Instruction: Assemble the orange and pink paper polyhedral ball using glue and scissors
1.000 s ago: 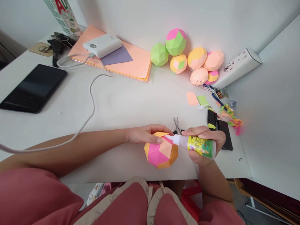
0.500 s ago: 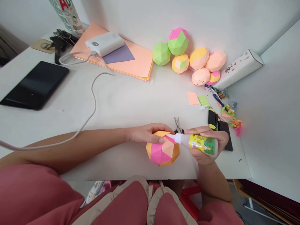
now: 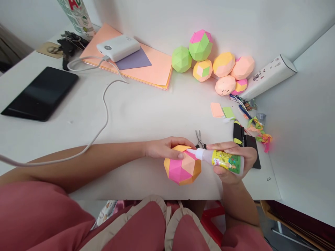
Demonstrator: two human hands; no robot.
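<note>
A faceted paper ball (image 3: 180, 170) in pink, orange and peach is held above the table's front edge. My left hand (image 3: 167, 148) grips its upper left side, the thumb lying on top and the fingers behind. My right hand (image 3: 237, 162) is closed around a glue bottle (image 3: 226, 161) with a yellow and green label. The bottle lies nearly level, and its white nozzle points left, the tip at a seam on top of the ball. Small scissors (image 3: 200, 139) lie slightly open just behind the hands.
Several paper balls (image 3: 200, 47) stand by the wall. Paper sheets (image 3: 157, 71), a power bank (image 3: 119, 48) with a cable, and a black tablet (image 3: 40, 94) are at left. A cutter (image 3: 237, 133), a dark phone-like object (image 3: 251, 150) and paper scraps (image 3: 263, 137) lie at right.
The whole view has shifted very slightly. Both hands, the ball and the glue bottle hold nearly the same pose, with the nozzle still at the seam.
</note>
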